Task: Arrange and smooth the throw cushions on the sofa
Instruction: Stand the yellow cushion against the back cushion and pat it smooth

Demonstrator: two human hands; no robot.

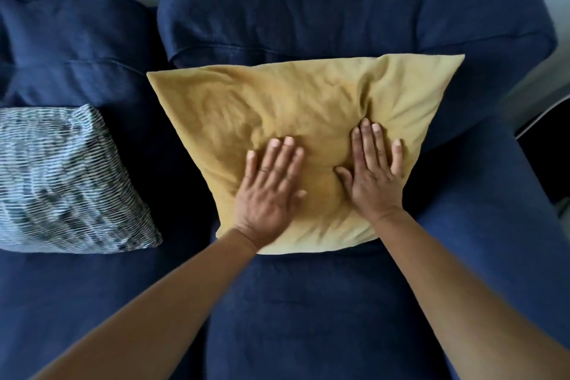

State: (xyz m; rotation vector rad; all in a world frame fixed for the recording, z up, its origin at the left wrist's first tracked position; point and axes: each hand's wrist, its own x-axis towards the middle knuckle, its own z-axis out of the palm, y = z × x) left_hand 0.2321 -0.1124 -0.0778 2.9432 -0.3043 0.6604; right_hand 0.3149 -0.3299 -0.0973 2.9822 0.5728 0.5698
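Note:
A mustard-yellow throw cushion leans against the back of the dark blue sofa on the right-hand seat. Its cover is creased and dented in the middle. My left hand lies flat on the cushion's lower left part, palm down, fingers spread. My right hand presses flat on its lower right part, fingers pointing up, and the fabric puckers around the fingertips. A second cushion with a black-and-white wavy stripe pattern rests on the left seat, apart from both hands.
The sofa's right armrest runs down the right side. Two blue back cushions stand behind the seats below a pale wall. A dark object with a light edge shows beyond the armrest at the far right.

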